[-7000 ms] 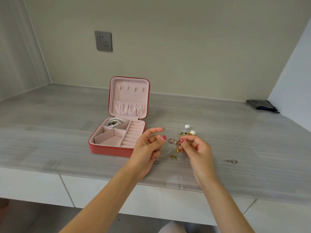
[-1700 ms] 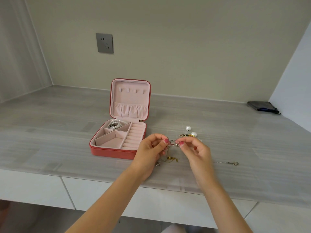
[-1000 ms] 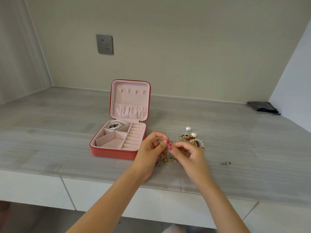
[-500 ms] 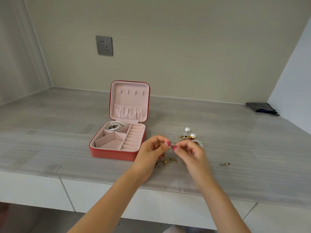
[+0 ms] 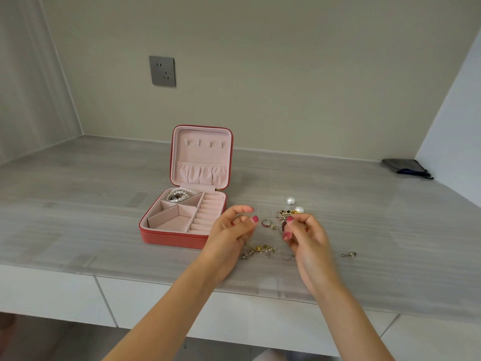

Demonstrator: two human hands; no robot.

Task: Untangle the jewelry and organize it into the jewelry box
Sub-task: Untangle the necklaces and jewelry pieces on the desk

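Note:
The red jewelry box [image 5: 179,238] stands open on the grey counter, its pink lid upright. A pearl bracelet [image 5: 178,195] lies in its back-left compartment. Just right of the box, my left hand [image 5: 230,231] pinches a thin chain between thumb and fingers. My right hand [image 5: 305,234] grips the tangled jewelry clump [image 5: 284,222], lifted slightly above the counter. A small ring [image 5: 265,223] dangles between the hands. Two white pearls [image 5: 290,200] stick out behind the clump. Gold pieces [image 5: 261,250] lie on the counter under the hands. A chain end with a small loop [image 5: 351,254] trails right.
A dark pouch [image 5: 404,168] lies at the back right, by the side wall. A grey wall socket [image 5: 162,71] sits above the box. The counter's front edge [image 5: 156,278] runs below my forearms, with white drawer fronts underneath.
My hands have pulled apart: half a second ago their fingertips met over the tangle. The small ring now hangs in the gap. The box has not moved.

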